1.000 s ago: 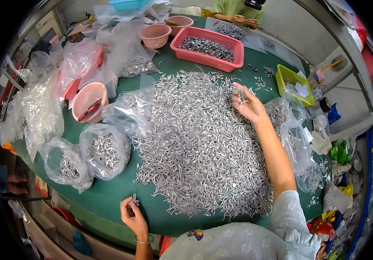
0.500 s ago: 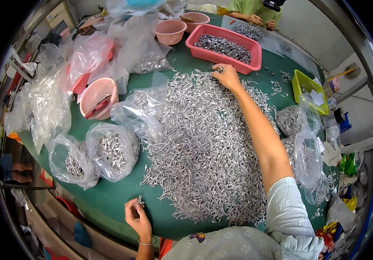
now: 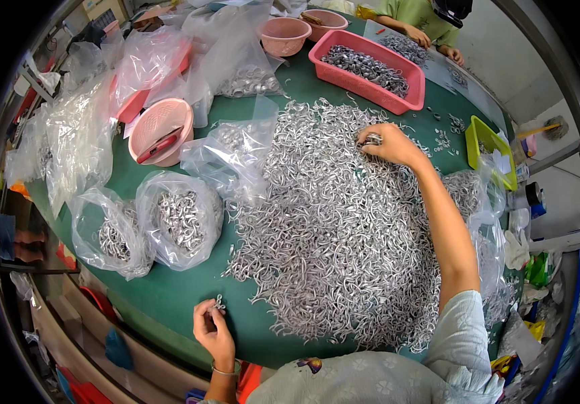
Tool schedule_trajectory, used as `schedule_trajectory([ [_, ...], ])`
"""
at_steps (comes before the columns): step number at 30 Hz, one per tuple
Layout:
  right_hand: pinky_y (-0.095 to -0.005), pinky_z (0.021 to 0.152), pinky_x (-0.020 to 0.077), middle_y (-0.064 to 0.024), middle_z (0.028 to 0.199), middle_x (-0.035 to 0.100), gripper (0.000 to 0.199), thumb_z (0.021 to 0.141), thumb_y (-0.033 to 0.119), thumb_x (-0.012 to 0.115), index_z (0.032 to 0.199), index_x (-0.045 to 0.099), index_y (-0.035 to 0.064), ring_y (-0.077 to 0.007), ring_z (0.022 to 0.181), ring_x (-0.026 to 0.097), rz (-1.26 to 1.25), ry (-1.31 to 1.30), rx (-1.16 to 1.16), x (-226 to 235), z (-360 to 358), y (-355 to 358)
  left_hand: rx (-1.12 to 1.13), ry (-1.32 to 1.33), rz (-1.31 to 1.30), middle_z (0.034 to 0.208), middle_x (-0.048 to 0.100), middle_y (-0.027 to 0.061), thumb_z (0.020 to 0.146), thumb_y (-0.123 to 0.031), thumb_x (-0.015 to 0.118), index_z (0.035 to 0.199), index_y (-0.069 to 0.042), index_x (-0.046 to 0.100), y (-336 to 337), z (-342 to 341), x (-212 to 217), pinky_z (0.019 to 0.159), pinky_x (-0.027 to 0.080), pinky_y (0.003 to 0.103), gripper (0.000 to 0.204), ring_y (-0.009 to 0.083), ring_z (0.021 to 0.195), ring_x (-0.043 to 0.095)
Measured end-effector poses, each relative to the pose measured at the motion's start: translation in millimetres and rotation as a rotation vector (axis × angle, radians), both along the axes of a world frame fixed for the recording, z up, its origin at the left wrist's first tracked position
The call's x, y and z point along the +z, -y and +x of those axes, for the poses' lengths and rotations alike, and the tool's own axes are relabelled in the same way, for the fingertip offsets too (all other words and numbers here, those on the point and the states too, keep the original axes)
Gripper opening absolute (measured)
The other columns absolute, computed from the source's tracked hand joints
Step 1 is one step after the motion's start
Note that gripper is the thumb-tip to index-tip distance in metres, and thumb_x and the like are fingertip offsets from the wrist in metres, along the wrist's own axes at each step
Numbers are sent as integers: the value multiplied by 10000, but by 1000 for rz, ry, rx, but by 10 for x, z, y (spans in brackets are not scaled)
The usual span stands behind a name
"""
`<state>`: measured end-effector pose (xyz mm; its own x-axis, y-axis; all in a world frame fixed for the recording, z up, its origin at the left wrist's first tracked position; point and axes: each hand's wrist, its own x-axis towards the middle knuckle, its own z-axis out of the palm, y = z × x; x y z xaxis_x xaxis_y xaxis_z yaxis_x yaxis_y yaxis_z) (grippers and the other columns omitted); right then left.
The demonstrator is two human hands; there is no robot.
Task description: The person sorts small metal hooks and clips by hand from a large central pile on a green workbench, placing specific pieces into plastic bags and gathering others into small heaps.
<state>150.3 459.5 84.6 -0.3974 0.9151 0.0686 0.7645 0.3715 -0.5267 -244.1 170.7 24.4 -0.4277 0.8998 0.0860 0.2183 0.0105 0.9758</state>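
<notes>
A broad heap of small, curved silvery metal pieces (image 3: 330, 222) is spread over the green table (image 3: 168, 293). Toward its far side, my right hand (image 3: 392, 144) is closed with a few metal pieces (image 3: 372, 139) between thumb and fingers, just above the heap. Near the table's front edge, left of the heap, my left hand (image 3: 214, 337) pinches a small cluster of metal pieces (image 3: 220, 302) in its fingertips. Exactly how many pieces each hand has is hidden by the fingers.
Two open plastic bags (image 3: 181, 225) of metal pieces stand left of the heap. Pink basins (image 3: 162, 121) and a pink tub (image 3: 416, 94) of parts lie beyond. At right are a lime-green tray (image 3: 473, 140) and more filled bags (image 3: 488, 232). Across the table sits another person (image 3: 431, 23).
My right hand has come nearer and to the right across the heap, now with metal pieces showing in its fingers. The left hand keeps its pinch in nearly the same place. The view has shifted slightly.
</notes>
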Motion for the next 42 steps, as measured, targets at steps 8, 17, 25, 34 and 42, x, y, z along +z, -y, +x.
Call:
schedule_trajectory([
  [8, -308, 705, 464, -80, 763, 663, 183, 708, 141, 687, 826, 670, 3, -159, 708, 594, -204, -30, -399, 163, 308, 354, -12, 8, 15, 904, 504, 63, 846, 87, 452, 988, 29, 536, 9, -10, -15, 648, 427, 218, 175, 104, 703, 483],
  [17, -367, 693, 461, -157, 820, 641, 151, 715, 112, 704, 810, 631, 20, -323, 778, 605, 0, 92, -326, 55, 286, 814, -31, -19, 4, 899, 503, 60, 850, 81, 454, 997, 32, 530, 15, -29, -26, 649, 417, 215, 173, 104, 701, 486],
  [25, -323, 752, 460, -113, 874, 659, 175, 732, 99, 694, 887, 648, 33, -259, 845, 624, 15, -114, -405, 43, 295, 956, -43, -17, 14, 895, 501, 54, 850, 83, 450, 997, 27, 535, 1, -11, -8, 651, 420, 220, 179, 102, 702, 486],
  [34, -320, 747, 448, -88, 816, 625, 100, 745, 42, 660, 818, 606, 0, -194, 795, 597, 115, -102, -378, -97, 241, 1126, -47, -9, 4, 888, 501, 48, 846, 89, 448, 998, 28, 540, -8, 4, 18, 646, 422, 214, 188, 97, 700, 487],
  [42, -230, 558, 393, 11, 679, 574, 83, 812, 93, 630, 820, 628, 11, -67, 594, 480, -257, -447, -577, 116, 89, 1632, -35, 10, 17, 890, 534, 39, 853, 62, 475, 982, 31, 559, 32, -45, -50, 644, 419, 195, 156, 71, 690, 492],
])
